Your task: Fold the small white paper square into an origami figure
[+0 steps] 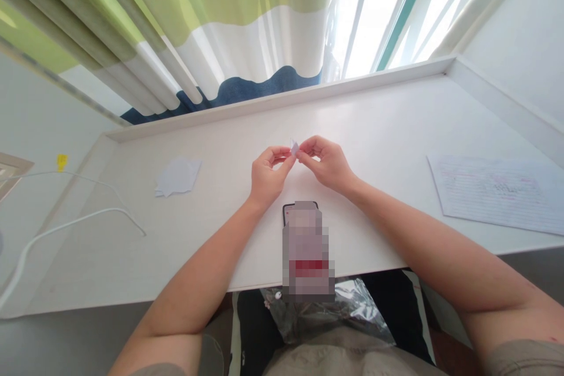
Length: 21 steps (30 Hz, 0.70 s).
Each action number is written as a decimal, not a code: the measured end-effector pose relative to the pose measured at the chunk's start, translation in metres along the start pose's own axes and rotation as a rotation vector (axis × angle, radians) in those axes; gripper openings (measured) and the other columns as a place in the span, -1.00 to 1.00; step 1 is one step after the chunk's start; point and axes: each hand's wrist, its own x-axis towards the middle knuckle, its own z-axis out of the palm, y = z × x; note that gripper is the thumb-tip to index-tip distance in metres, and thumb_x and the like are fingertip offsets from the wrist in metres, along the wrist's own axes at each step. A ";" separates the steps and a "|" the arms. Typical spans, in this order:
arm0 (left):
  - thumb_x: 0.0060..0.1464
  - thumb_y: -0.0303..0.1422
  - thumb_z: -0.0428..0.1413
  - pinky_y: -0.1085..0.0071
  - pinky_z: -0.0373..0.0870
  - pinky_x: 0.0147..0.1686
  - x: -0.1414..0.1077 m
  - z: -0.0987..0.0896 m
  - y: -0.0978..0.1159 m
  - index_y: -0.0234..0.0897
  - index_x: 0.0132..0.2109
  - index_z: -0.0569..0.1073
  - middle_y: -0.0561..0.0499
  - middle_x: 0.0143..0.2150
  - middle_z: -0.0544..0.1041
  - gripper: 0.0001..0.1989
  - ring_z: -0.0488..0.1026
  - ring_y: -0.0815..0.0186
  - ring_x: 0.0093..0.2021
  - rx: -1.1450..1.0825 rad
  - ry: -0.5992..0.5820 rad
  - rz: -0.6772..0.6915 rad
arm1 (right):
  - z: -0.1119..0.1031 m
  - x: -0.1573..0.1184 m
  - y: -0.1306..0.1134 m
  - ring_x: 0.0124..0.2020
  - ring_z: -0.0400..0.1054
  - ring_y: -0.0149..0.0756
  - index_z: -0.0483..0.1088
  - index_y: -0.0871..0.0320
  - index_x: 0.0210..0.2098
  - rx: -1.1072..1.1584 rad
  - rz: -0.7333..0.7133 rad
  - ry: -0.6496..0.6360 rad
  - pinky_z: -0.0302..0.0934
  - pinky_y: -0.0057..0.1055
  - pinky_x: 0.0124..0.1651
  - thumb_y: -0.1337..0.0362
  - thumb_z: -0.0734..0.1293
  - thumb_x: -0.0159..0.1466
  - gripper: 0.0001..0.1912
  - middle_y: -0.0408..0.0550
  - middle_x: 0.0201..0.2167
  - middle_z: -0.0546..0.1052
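A small piece of folded white paper [294, 147] is held up between both hands, above the middle of the white desk. My left hand [269, 173] pinches it from the left between thumb and fingertips. From the right, my right hand [325, 160] grips its other side with thumb and index finger. Parts of the paper are hidden behind the fingertips, so its exact folds cannot be made out. Just below the hands lies a phone [287, 209], most of it blurred out, near the desk's front edge.
Loose white paper pieces [178, 177] lie at the left. A lined sheet with writing [497, 191] rests at the right. White cables [88, 212] cross the left side. A raised rim [282, 96] bounds the white desk [374, 211] below the curtain. Silvery plastic [356, 308] covers my lap.
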 end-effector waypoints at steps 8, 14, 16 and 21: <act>0.11 -0.07 0.49 0.19 0.62 0.10 0.005 -0.006 -0.007 -0.13 0.11 0.52 -0.05 0.01 0.68 -0.47 0.67 0.24 -0.02 -0.238 -0.072 -0.115 | 0.000 0.002 0.002 -0.20 0.59 -0.19 0.47 0.04 -0.23 0.159 -0.019 -0.040 0.53 -0.11 -0.03 -0.20 0.55 0.28 -0.54 -0.07 -0.26 0.68; 0.02 0.01 0.52 0.29 0.61 -0.03 0.006 -0.008 -0.007 -0.18 -0.08 0.67 -0.06 -0.08 0.72 -0.54 0.65 0.23 -0.05 -0.326 -0.198 -0.296 | -0.001 0.002 0.003 -0.20 0.59 -0.18 0.49 0.05 -0.26 0.173 0.032 -0.051 0.53 -0.11 -0.04 -0.18 0.60 0.22 -0.53 -0.05 -0.25 0.69; -0.01 0.00 0.54 0.30 0.60 -0.04 0.006 -0.008 -0.005 -0.17 -0.13 0.70 -0.03 -0.14 0.72 -0.56 0.63 0.27 -0.10 -0.342 -0.190 -0.316 | -0.002 0.002 0.003 -0.25 0.57 -0.20 0.49 0.06 -0.30 0.157 0.056 -0.030 0.52 -0.12 -0.07 -0.15 0.63 0.19 -0.54 -0.05 -0.29 0.68; -0.14 0.04 0.58 0.30 0.61 -0.08 0.007 -0.008 -0.003 -0.16 -0.21 0.74 -0.01 -0.24 0.71 -0.54 0.61 0.31 -0.21 -0.373 -0.157 -0.357 | -0.004 0.001 0.001 -0.19 0.57 -0.19 0.55 0.06 -0.27 0.156 0.057 -0.047 0.52 -0.14 -0.06 -0.09 0.61 0.23 -0.62 -0.05 -0.25 0.69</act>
